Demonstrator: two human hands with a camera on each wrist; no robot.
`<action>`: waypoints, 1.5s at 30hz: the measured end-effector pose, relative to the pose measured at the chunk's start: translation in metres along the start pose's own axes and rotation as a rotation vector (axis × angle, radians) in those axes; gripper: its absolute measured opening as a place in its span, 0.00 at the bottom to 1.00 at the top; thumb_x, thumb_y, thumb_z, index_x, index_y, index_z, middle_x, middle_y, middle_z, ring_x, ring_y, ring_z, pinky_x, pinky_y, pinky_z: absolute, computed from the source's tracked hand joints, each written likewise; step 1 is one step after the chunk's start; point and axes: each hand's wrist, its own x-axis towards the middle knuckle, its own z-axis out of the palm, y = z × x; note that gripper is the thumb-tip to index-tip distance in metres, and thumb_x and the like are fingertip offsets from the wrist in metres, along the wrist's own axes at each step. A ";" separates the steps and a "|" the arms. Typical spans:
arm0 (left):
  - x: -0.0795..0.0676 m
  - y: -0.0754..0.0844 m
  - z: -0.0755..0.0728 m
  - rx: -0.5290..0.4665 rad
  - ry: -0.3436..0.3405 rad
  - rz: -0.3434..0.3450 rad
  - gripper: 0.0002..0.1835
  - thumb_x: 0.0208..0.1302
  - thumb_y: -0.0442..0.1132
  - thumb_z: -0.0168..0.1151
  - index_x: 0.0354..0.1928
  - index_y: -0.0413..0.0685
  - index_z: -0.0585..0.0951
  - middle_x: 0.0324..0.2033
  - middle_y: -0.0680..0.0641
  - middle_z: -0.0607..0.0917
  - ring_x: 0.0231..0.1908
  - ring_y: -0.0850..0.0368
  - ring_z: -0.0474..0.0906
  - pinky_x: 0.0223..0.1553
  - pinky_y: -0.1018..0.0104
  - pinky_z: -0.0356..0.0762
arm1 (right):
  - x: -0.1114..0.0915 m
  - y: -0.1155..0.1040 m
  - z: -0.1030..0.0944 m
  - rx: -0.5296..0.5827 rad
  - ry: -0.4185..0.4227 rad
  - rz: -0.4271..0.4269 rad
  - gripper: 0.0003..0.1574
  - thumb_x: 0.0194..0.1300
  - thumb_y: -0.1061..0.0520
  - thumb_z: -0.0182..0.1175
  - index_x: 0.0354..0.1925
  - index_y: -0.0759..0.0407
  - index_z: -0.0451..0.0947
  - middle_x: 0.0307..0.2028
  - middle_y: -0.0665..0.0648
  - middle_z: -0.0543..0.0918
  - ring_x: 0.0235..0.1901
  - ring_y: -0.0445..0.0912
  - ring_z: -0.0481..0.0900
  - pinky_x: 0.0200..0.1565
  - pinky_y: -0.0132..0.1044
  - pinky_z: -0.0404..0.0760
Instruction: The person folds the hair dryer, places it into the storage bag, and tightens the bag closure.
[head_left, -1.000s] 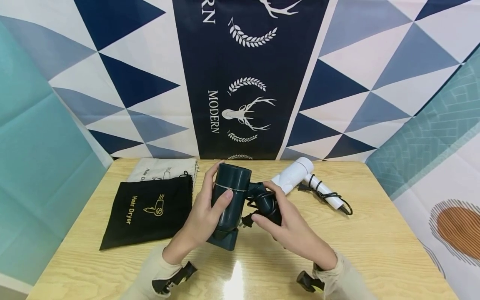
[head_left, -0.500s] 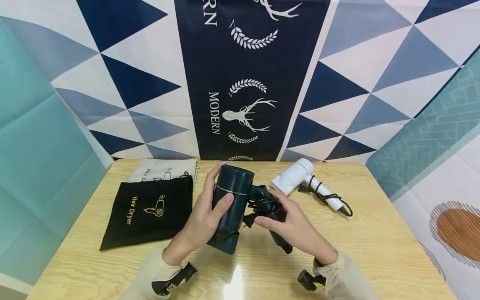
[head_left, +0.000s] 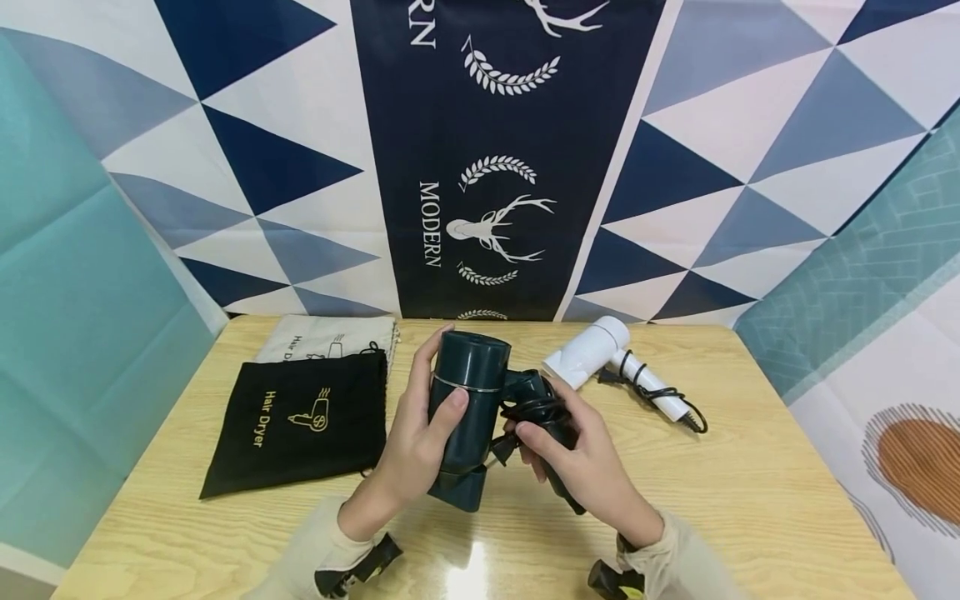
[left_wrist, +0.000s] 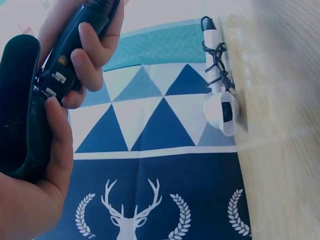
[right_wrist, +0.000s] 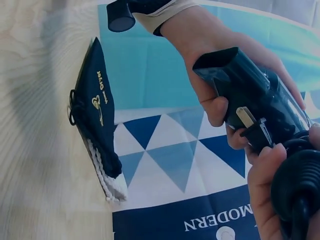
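A dark green hair dryer (head_left: 470, 400) is held up over the table between both hands. My left hand (head_left: 412, 437) grips its barrel, thumb lying along the near side. My right hand (head_left: 588, 458) holds the handle, which has its black cord (head_left: 536, 408) wound round it. The cord's two-pin plug (head_left: 504, 448) hangs between handle and barrel; its metal prongs show in the right wrist view beside the flat nozzle (right_wrist: 230, 75). White switches (left_wrist: 59, 77) on the handle (left_wrist: 70, 47) face the left wrist camera. The right palm is hidden behind the handle.
A black drawstring pouch (head_left: 300, 446) marked "Hair Dryer" lies at the left, overlapping a white pouch (head_left: 300, 329) behind it. At the back right lies a white hair dryer (head_left: 588, 350) with its black cord wrapped round the handle. A patterned backdrop (head_left: 472, 125) stands behind the wooden table (head_left: 712, 517).
The green dryer has shifted slightly right. Its handle now shows longer, pointing down and right below the right hand, whose fingers have shifted along the cord and handle.
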 end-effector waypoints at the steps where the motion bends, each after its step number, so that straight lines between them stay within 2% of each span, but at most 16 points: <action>1: 0.000 -0.001 0.000 0.004 0.003 0.003 0.33 0.76 0.38 0.45 0.77 0.62 0.49 0.53 0.37 0.76 0.40 0.47 0.84 0.30 0.51 0.85 | 0.000 0.001 0.001 -0.005 0.011 -0.005 0.24 0.73 0.66 0.55 0.64 0.57 0.68 0.37 0.61 0.84 0.19 0.49 0.78 0.20 0.41 0.79; 13: -0.002 0.001 0.003 0.038 0.029 0.006 0.34 0.75 0.37 0.46 0.77 0.65 0.50 0.53 0.40 0.77 0.41 0.47 0.84 0.31 0.52 0.85 | -0.002 0.004 0.007 -0.017 0.080 -0.054 0.23 0.71 0.68 0.56 0.62 0.57 0.71 0.35 0.59 0.85 0.18 0.47 0.77 0.20 0.40 0.79; 20: -0.002 0.001 0.004 0.036 0.037 0.005 0.34 0.75 0.36 0.47 0.78 0.61 0.50 0.52 0.39 0.78 0.40 0.47 0.84 0.31 0.52 0.85 | -0.002 0.007 0.012 -0.003 0.108 -0.104 0.23 0.70 0.71 0.56 0.61 0.60 0.71 0.35 0.61 0.85 0.18 0.47 0.77 0.18 0.40 0.78; 22: -0.003 0.000 0.006 0.035 0.049 0.003 0.34 0.75 0.36 0.47 0.78 0.61 0.50 0.51 0.38 0.79 0.40 0.47 0.84 0.31 0.52 0.85 | -0.001 0.007 0.011 -0.015 0.110 -0.096 0.23 0.70 0.70 0.56 0.60 0.59 0.71 0.35 0.60 0.85 0.17 0.47 0.76 0.18 0.40 0.78; 29: -0.005 -0.002 0.012 0.019 0.091 -0.016 0.33 0.76 0.37 0.46 0.77 0.61 0.49 0.50 0.37 0.79 0.39 0.47 0.84 0.33 0.53 0.85 | 0.000 0.004 0.008 -0.059 0.096 -0.066 0.22 0.71 0.68 0.57 0.60 0.56 0.72 0.24 0.58 0.79 0.15 0.47 0.75 0.17 0.41 0.77; 37: -0.007 -0.001 0.018 0.020 0.127 -0.081 0.32 0.78 0.40 0.45 0.77 0.64 0.48 0.51 0.38 0.79 0.38 0.47 0.84 0.33 0.53 0.85 | 0.001 0.003 0.005 -0.102 0.099 0.048 0.20 0.72 0.61 0.58 0.60 0.49 0.72 0.28 0.58 0.81 0.15 0.49 0.77 0.17 0.43 0.79; 45: -0.009 -0.002 0.019 0.035 0.141 -0.097 0.32 0.78 0.41 0.46 0.77 0.65 0.47 0.51 0.39 0.78 0.39 0.47 0.83 0.33 0.54 0.85 | 0.001 0.006 0.005 -0.117 0.094 0.036 0.20 0.73 0.61 0.57 0.61 0.50 0.71 0.29 0.59 0.81 0.15 0.48 0.76 0.17 0.42 0.78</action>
